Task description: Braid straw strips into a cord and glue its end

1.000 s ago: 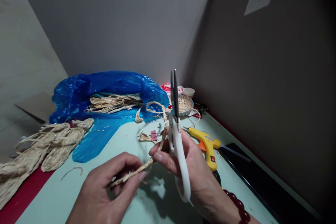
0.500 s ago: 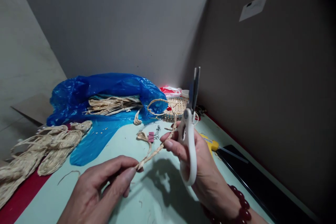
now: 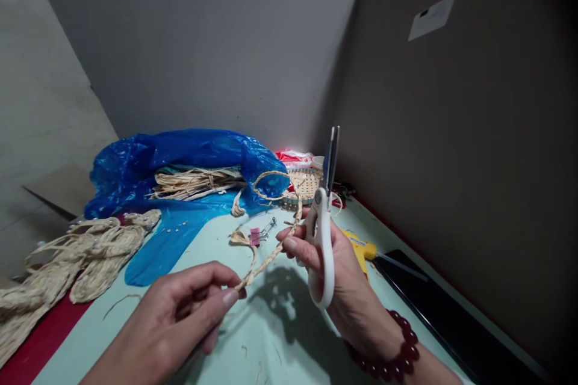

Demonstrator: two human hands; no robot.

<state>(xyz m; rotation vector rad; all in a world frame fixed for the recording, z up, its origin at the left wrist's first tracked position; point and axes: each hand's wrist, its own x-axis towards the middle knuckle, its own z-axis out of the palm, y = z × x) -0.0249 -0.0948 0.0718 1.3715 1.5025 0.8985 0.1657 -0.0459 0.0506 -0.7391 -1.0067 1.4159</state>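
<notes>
Between my hands runs a thin braided straw cord (image 3: 270, 260), its far part curling up into a loop. The thumb and forefinger of my left hand (image 3: 198, 307) pinch one end of it. My right hand (image 3: 325, 252) grips the cord farther along between thumb and finger. White-handled scissors (image 3: 327, 231) also hang in my right hand, blades pointing up and nearly closed together. A pink binder clip (image 3: 255, 237) is beyond the cord, beside a loose straw tail (image 3: 240, 238) that runs toward the braid.
A blue plastic bag (image 3: 194, 147) holds a straw bundle (image 3: 194, 183) at the back. Woven straw pieces (image 3: 108, 252) lie on the left. A woven basket (image 3: 304, 185) stands at the back, a yellow glue gun (image 3: 361, 248) to the right, near a black panel (image 3: 433, 301).
The binder clip and straw tail have shifted slightly left, and the scissors have lowered a little. Both hands keep their grip on the cord.
</notes>
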